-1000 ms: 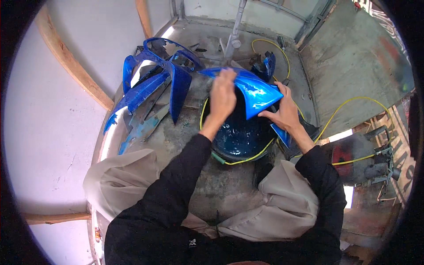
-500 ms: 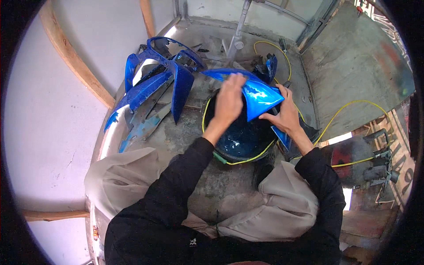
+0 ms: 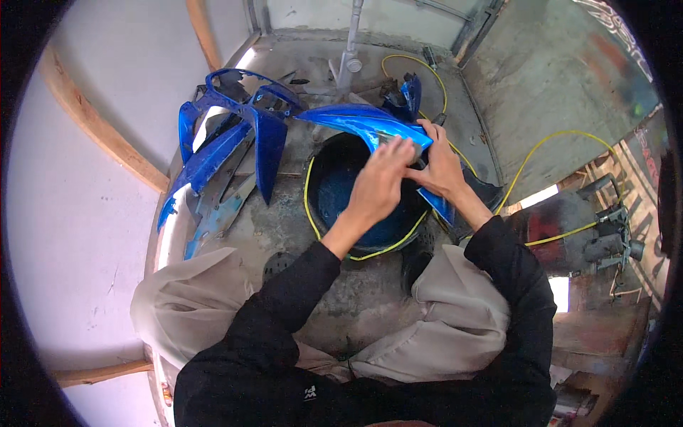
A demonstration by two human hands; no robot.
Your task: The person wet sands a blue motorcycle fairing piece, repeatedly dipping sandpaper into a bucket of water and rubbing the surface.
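A glossy blue plastic fairing panel (image 3: 356,119) lies tilted over a black tub (image 3: 311,206) with liquid in it. My right hand (image 3: 442,169) grips the panel's right end, thumb below and fingers over the upper edge. On the panel's lower right face presses my left hand (image 3: 383,181), its fingers bent and slightly blurred. Something greyish shows by those fingertips, too small to name. Below my right hand, a narrow blue piece (image 3: 439,206) hangs at the tub's right side; whether it joins the panel I cannot tell.
More blue fairing parts (image 3: 220,139) lie on the floor to the left. Behind the tub sit a broken blue-and-black piece (image 3: 409,98) and a grey pipe (image 3: 350,60). A yellow hose (image 3: 523,174) runs to a compressor-like machine (image 3: 569,231) at right.
My left hand has slid down and right across the panel, toward my right hand. The panel has turned so less of its shiny face shows. The whole view has shifted slightly.
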